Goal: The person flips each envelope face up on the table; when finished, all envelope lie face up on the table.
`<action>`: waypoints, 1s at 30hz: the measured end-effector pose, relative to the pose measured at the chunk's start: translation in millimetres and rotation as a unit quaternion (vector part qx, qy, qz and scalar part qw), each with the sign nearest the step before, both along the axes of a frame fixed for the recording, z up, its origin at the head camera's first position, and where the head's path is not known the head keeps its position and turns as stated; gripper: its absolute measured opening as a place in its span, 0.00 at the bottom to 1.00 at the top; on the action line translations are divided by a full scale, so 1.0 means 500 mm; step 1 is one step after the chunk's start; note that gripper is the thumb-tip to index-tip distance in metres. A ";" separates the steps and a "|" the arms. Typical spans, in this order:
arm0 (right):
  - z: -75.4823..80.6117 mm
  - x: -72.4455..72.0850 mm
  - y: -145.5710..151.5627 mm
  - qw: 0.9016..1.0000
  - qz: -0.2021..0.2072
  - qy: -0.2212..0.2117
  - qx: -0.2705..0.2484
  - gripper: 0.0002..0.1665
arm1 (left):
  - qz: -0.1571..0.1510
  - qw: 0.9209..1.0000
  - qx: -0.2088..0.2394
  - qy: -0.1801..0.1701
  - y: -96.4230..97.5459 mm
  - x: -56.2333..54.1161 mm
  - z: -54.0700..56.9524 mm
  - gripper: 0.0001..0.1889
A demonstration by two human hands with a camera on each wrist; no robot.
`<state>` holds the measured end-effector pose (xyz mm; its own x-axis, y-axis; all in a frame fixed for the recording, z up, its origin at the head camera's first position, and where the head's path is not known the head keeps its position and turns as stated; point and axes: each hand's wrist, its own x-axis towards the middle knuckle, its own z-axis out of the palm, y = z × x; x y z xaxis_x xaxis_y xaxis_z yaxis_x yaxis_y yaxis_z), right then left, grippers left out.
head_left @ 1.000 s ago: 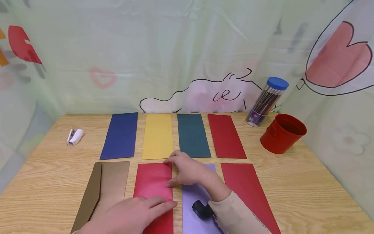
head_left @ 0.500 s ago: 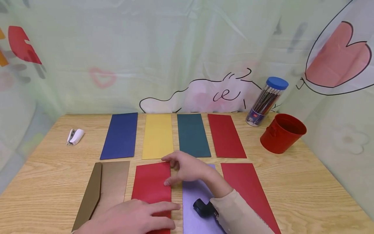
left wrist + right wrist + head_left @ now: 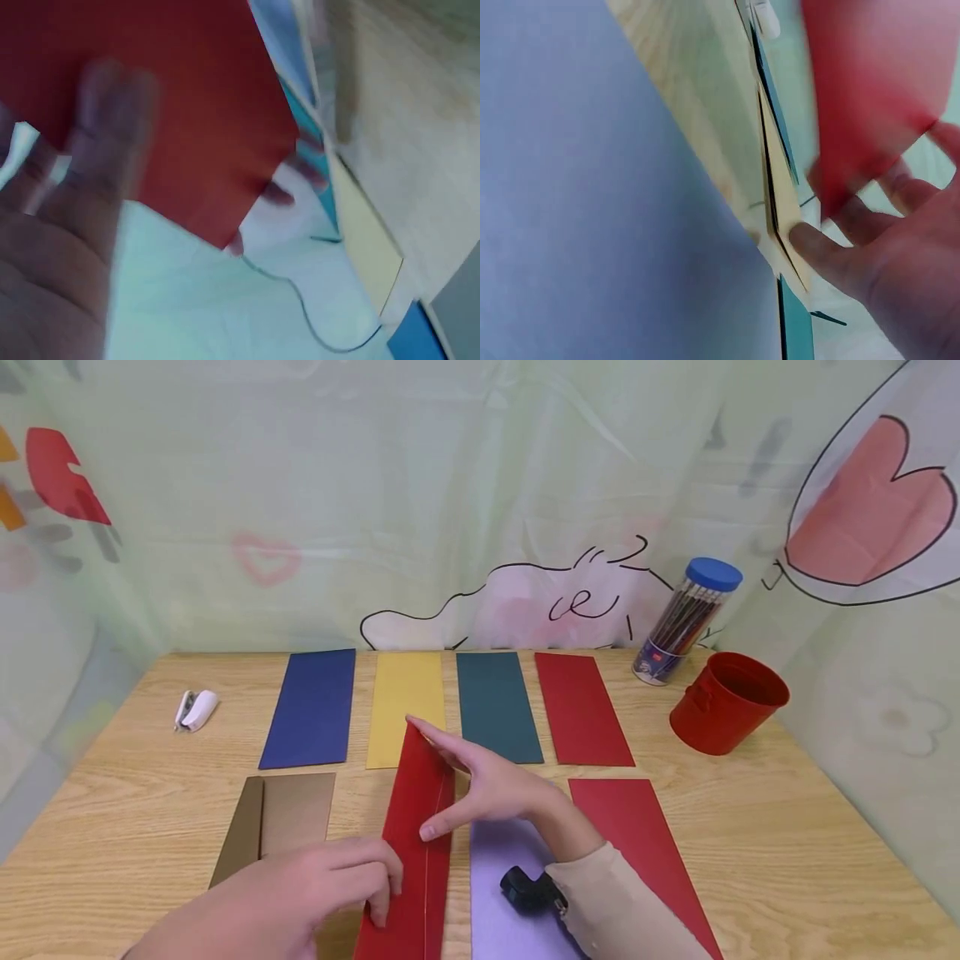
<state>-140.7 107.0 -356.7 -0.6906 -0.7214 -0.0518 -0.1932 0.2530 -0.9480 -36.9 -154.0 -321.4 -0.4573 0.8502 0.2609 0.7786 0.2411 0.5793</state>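
A red envelope (image 3: 408,802) is raised on edge and tilted between my two hands, with a lengthwise fold line showing on its near face. My left hand (image 3: 322,893) holds its near left side, fingers curled over onto the face; they are blurred in the left wrist view. At the far end my right hand (image 3: 495,785) holds the edge, index fingertip at the top corner, thumb lower in front of the face. A lilac envelope (image 3: 487,910) lies flat under the right forearm. To the left, a brown envelope (image 3: 296,810) with a darker flap is partly covered by the left hand.
Behind lie blue (image 3: 311,710), yellow (image 3: 405,693), dark green (image 3: 495,706) and red (image 3: 585,710) envelopes. Another red one (image 3: 622,827) lies at right. A white stapler (image 3: 197,710) is far left; a pencil tube (image 3: 678,627) and red bucket (image 3: 720,710) stand back right.
The red envelope lay flat a second ago, then was lifted and shifted slightly left; now it is turned up on edge. My left fingers have curled onto it, and my right fingertips have risen.
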 end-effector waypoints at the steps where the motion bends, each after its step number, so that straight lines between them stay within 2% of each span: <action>1: -0.001 -0.001 0.001 1.000 -0.002 0.006 0.002 0.65 | 0.018 1.000 -0.009 -0.007 -0.003 0.001 0.003 0.18; 3: -0.003 -0.002 0.003 1.000 -0.002 0.007 -0.005 0.65 | 0.056 0.998 -0.028 -0.013 -0.005 0.003 0.007 0.23; 6: -0.006 -0.003 0.003 1.000 -0.010 0.010 -0.001 0.63 | 0.114 0.991 -0.061 -0.024 -0.005 0.005 0.009 0.32; 9: -0.008 -0.003 0.000 1.000 -0.023 0.013 0.002 0.61 | 0.143 0.985 -0.091 -0.044 -0.010 0.003 0.007 0.41; 14: -0.010 -0.004 -0.002 0.999 -0.039 0.021 -0.003 0.58 | 0.140 0.983 -0.119 -0.003 -0.018 -0.003 0.001 0.49; 16: -0.010 -0.004 -0.002 0.998 -0.049 0.036 0.014 0.57 | 0.135 0.982 -0.132 0.015 -0.020 -0.005 -0.003 0.52; 19: -0.013 -0.004 -0.001 0.994 -0.068 0.066 0.049 0.57 | 0.139 0.977 -0.161 -0.014 -0.020 -0.007 -0.007 0.55; 23: -0.018 -0.002 -0.005 0.989 -0.084 0.096 0.079 0.57 | 0.150 0.968 -0.185 -0.084 -0.016 -0.013 -0.019 0.58; 27: -0.018 0.002 -0.011 0.983 -0.085 0.126 0.103 0.56 | 0.160 0.959 -0.201 -0.117 -0.008 -0.015 -0.035 0.60; 30: -0.015 0.005 -0.018 0.976 -0.074 0.156 0.132 0.52 | 0.160 0.956 -0.213 -0.122 -0.006 -0.014 -0.046 0.61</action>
